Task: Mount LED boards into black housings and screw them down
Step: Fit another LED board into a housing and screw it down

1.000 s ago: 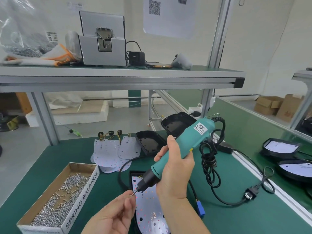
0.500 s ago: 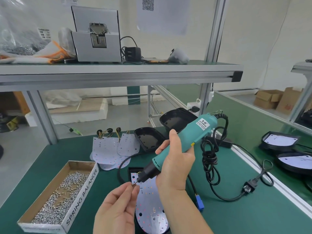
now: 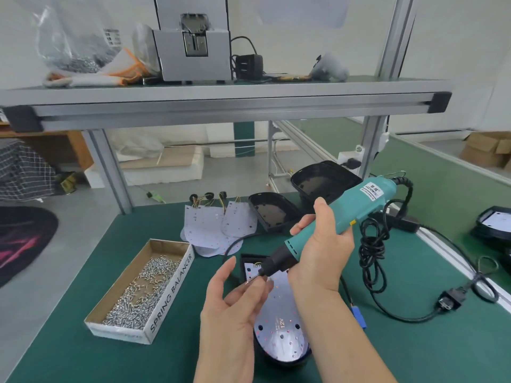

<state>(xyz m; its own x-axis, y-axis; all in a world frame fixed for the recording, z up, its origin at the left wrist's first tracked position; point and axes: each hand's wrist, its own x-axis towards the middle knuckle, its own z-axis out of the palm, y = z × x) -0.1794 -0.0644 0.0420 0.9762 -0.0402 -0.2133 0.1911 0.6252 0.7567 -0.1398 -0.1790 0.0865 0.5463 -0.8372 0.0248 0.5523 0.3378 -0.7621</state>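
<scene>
A white LED board (image 3: 279, 324) lies in a black housing (image 3: 284, 362) on the green bench in front of me. My right hand (image 3: 320, 250) grips a teal electric screwdriver (image 3: 340, 214), tilted with its bit down to the left over the board's far end. My left hand (image 3: 235, 302) pinches a small screw (image 3: 250, 280) at the bit's tip. Loose LED boards (image 3: 215, 225) with wires lie behind, and two empty black housings (image 3: 272, 214) (image 3: 323, 182) stand beyond them.
A cardboard box of screws (image 3: 143, 288) sits to the left. The screwdriver's coiled black cord and plug (image 3: 448, 301) trail to the right. An aluminium shelf (image 3: 221, 103) with a grey machine spans overhead. More assembled housings (image 3: 495, 222) sit at the far right.
My head has dipped, so the shelf sits higher in view. My left hand has risen and turned palm up, bringing the screw to the bit. The screwdriver has barely moved.
</scene>
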